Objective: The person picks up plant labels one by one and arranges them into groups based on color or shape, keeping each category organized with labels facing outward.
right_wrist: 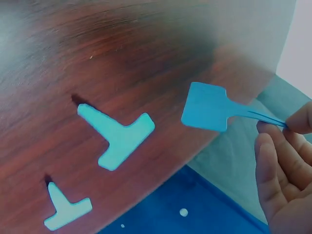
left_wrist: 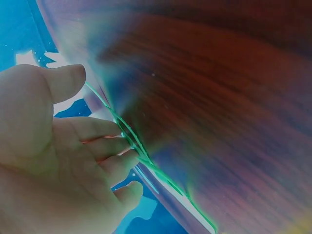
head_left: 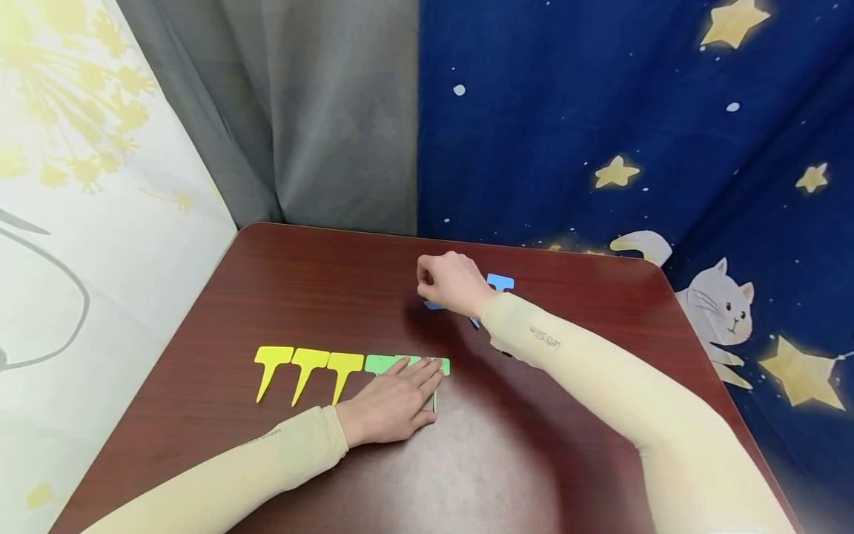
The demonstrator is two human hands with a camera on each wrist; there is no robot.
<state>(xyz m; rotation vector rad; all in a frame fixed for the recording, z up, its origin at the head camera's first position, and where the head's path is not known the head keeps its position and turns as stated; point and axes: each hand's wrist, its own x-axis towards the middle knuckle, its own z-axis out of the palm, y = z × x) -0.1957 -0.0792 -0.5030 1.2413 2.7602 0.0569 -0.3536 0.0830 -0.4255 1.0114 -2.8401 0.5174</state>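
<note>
In the right wrist view, my right hand [head_left: 457,282] pinches a blue T-shaped plant label [right_wrist: 207,107] by the tip of its stem, its broad head held off the table. Two more blue labels, a nearer one [right_wrist: 122,139] and a farther one [right_wrist: 68,212], lie apart on the tabletop. My left hand [head_left: 394,400] rests with fingers extended over a row of green plant labels [head_left: 380,363], hiding most of their stems. To the left of the green ones, three yellow plant labels [head_left: 310,360] lie side by side, stems toward me.
The dark red wooden table [head_left: 320,289] ends at a back edge before a grey curtain [head_left: 340,111] and a blue star-patterned curtain [head_left: 534,148]. A white patterned wall or cloth [head_left: 87,259] borders the left side.
</note>
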